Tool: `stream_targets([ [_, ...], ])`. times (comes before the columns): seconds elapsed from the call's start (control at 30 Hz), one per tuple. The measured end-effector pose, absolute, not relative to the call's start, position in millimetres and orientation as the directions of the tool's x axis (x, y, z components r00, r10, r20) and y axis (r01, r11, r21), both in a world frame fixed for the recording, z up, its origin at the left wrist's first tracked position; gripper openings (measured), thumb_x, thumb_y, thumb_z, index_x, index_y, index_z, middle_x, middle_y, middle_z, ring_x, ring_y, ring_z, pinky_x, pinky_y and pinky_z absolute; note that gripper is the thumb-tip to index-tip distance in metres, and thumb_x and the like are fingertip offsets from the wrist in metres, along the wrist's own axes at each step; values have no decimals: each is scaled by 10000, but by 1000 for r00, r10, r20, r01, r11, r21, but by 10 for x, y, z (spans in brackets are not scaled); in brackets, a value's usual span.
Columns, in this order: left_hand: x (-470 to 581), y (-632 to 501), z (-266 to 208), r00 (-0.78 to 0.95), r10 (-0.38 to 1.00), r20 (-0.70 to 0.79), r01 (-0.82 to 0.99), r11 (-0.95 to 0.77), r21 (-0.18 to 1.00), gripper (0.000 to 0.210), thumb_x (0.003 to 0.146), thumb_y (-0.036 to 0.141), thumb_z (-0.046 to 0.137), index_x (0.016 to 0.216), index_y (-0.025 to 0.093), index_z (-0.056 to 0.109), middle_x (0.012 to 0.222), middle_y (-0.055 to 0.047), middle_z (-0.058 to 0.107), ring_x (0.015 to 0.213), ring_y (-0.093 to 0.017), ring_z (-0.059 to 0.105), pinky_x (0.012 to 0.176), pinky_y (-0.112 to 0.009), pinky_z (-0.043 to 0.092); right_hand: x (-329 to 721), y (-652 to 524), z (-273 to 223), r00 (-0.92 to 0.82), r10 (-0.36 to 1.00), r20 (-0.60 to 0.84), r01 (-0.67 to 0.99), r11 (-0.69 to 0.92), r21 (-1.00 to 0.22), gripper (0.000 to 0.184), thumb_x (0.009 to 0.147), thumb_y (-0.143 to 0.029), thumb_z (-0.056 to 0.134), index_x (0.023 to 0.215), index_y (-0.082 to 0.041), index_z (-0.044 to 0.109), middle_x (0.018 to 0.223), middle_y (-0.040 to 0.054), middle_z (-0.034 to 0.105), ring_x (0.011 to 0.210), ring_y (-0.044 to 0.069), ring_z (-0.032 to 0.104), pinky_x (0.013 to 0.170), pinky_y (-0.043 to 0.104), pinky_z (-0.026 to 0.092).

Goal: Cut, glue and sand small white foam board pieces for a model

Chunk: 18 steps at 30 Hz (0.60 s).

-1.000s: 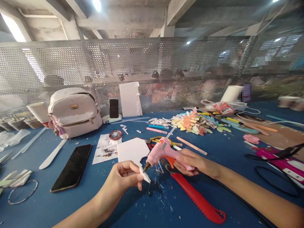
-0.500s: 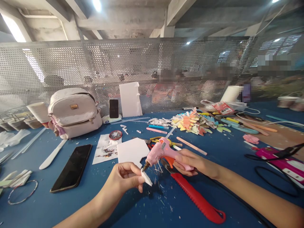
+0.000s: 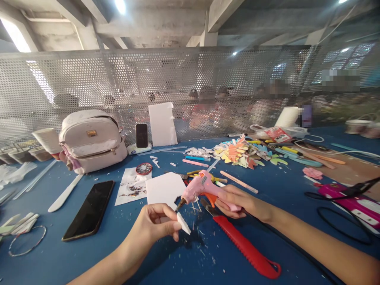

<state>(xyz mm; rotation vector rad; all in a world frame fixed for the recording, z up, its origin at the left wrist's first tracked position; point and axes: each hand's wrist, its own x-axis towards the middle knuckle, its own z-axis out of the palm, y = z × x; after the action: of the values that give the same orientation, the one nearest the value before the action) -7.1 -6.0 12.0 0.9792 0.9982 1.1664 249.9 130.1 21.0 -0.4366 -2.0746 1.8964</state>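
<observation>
Between thumb and fingers, my left hand (image 3: 158,221) pinches a small white pointed piece (image 3: 184,224), perhaps foam board. My right hand (image 3: 242,202) grips the handle of a pink hot glue gun (image 3: 204,186), with a clear glue stick poking out of its back. The gun's dark nozzle is at the upper end of the white piece; whether they touch I cannot tell. A cut white sheet (image 3: 164,188) lies just behind the nozzle. Below the gun rests a red-handled knife or saw (image 3: 246,247), partly hidden at its blade end.
A black phone (image 3: 89,209) and white plastic knife (image 3: 65,194) lie at left, before a pale backpack (image 3: 92,142). Coloured paper-like cutouts (image 3: 237,152) are heaped at the back. A magenta power strip (image 3: 350,204) and cables are at right. A perforated metal screen (image 3: 133,79) stands behind.
The glue gun's nozzle has shifted slightly left and up along the white piece. My left hand stays almost still, and the view has moved a little.
</observation>
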Motion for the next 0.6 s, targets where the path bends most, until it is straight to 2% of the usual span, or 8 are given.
stream_targets([
  [0.37,-90,-17,104,103,991,-81,-275,107,956,268,680,329,900,724,153,703,677,-11,718,574,-91,634,621,-194,461,2505,1275,233,-905,424,32,2,80,-997,516,988,-550,515,635,-184,427,492,-76,358,380,48,271,333,211,145],
  [0.6,-95,-45,110,102,991,-82,-283,108,953,265,691,324,896,725,151,699,685,-8,723,582,-82,629,629,-186,453,2509,1276,244,-906,421,41,0,99,-995,539,1003,-553,487,614,-184,424,485,-69,375,371,46,266,337,229,126],
])
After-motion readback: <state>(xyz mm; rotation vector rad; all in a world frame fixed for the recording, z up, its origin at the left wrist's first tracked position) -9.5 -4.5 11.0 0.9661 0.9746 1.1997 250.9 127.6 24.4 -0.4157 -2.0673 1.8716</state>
